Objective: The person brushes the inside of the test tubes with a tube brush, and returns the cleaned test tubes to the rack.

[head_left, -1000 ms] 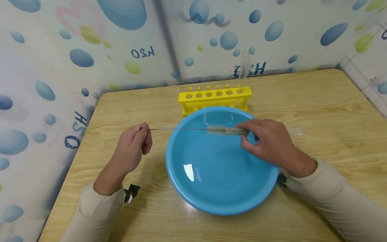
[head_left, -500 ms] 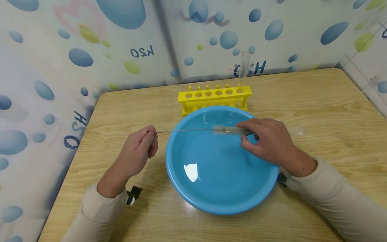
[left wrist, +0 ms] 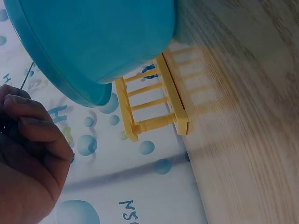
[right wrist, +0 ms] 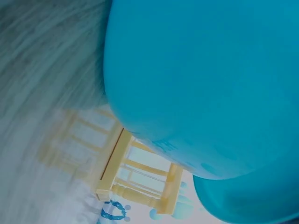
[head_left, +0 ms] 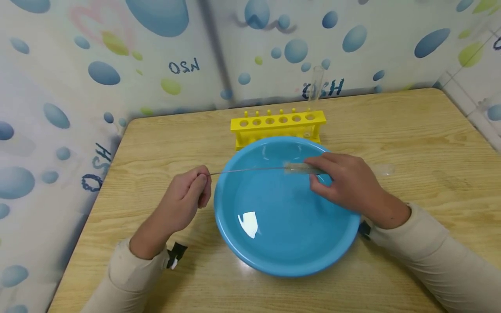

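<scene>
Sliding the brush (head_left: 288, 168) farther into the clear tube (head_left: 307, 168) than a second ago, we curl our left hand (head_left: 184, 198) round its wire and pinch the tube with our right hand (head_left: 348, 182) over the far-right edge of the basin (head_left: 219, 208), scrubbing likely underway.

Left grip (head_left: 188, 194) holds a brush (head_left: 289, 168); right grip (head_left: 345, 181) pinches a tube (head_left: 303, 168).
</scene>
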